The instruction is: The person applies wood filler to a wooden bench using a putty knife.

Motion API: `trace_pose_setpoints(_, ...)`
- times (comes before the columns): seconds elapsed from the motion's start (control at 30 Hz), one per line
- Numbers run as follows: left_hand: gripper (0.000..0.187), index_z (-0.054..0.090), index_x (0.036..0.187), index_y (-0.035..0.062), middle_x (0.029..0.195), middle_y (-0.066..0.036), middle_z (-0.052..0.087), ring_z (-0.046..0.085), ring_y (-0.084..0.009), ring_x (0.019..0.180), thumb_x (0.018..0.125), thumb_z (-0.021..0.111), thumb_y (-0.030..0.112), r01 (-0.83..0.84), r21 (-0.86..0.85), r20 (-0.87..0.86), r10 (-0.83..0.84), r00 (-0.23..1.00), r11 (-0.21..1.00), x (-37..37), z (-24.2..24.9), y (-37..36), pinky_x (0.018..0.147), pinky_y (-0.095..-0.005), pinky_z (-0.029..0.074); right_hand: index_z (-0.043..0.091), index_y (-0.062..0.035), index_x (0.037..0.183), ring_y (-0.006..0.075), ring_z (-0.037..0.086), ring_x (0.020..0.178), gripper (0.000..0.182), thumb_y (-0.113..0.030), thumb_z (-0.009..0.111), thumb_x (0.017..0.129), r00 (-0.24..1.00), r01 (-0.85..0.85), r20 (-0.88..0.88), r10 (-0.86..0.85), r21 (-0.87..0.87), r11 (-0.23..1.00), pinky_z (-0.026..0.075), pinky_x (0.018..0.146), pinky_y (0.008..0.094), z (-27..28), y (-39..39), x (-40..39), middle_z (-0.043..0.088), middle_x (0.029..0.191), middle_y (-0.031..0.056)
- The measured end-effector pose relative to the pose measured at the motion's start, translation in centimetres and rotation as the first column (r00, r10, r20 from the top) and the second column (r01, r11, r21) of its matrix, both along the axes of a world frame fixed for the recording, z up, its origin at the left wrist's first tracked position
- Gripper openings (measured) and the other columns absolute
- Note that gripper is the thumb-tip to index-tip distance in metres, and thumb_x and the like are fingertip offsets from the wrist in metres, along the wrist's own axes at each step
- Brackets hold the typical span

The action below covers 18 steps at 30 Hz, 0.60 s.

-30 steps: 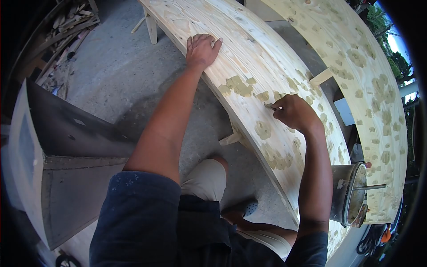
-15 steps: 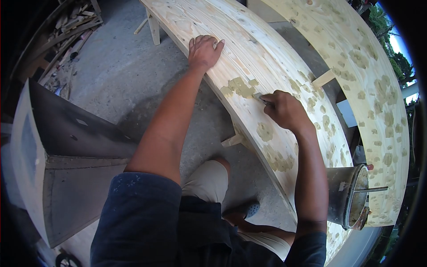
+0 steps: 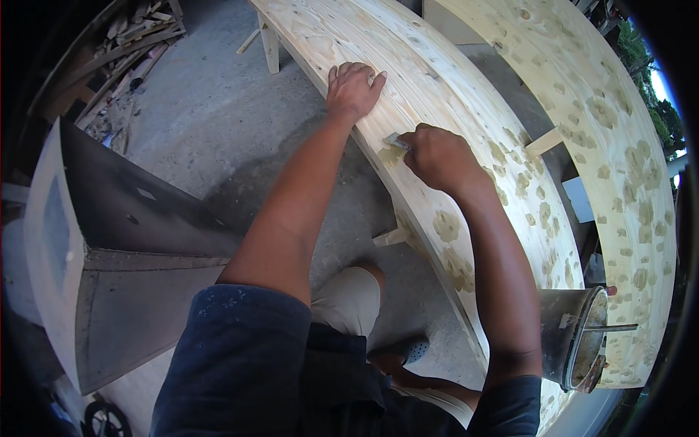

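A long pale wooden board (image 3: 437, 80) runs from top centre to lower right, dotted with tan filler patches. My left hand (image 3: 352, 89) lies flat on the board near its front edge, fingers spread a little. Just below it, my right hand (image 3: 437, 156) is closed on a small putty knife (image 3: 397, 140), whose blade touches a filler patch at the board's front edge. A metal can (image 3: 575, 336) with filler and a stick across its mouth stands on the board at lower right.
A second filler-spotted board (image 3: 619, 131) lies parallel on the right. Wooden trestle legs (image 3: 269, 47) hold up the board. A grey slanted metal box (image 3: 124, 240) stands at left. Scrap wood (image 3: 131, 51) lies on the concrete floor at top left. My knee (image 3: 349, 295) and foot show below.
My right hand has slid the putty knife up and left along the board, from the middle filler patches to the front edge near my left hand. The left hand stays put.
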<state>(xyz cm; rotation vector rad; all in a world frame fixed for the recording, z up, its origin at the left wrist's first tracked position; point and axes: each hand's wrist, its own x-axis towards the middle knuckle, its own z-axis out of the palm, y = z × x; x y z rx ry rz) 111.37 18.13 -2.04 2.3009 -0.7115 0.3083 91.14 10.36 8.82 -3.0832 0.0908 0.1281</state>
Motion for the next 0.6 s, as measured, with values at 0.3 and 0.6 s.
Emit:
trace_pose_setpoints(0.3,0.049,0.069,0.11,0.0069,0.125,-0.01,0.062,0.045,-0.026,0.127,0.096,0.047,0.049,0.003,-0.013,0.021,-0.003,1.0,1.0,-0.1,-0.1,0.0,0.116,-0.0455,0.02,0.072,-0.0046,0.102,0.0341,0.065,0.1,0.028,-0.016,0.055,0.083,0.982,0.034,-0.183,-0.035,-0.012,0.999,0.051,0.088,0.0437,2.3,-0.6,-3.3,0.068,0.103,0.0178)
trace_pose_setpoints(0.6,0.049,0.069,0.11,0.0067,0.125,-0.009,0.061,0.045,-0.0261,0.128,0.096,0.047,0.049,-0.014,0.031,-0.003,0.014,1.0,0.999,0.0,0.1,-0.1,0.116,-0.0466,0.021,0.071,-0.0078,0.109,0.0341,0.064,0.095,0.03,-0.016,0.061,0.082,0.996,-0.072,0.054,0.066,0.122,0.99,0.052,0.086,0.0431,-1.0,0.0,-2.7,0.065,0.097,0.0163)
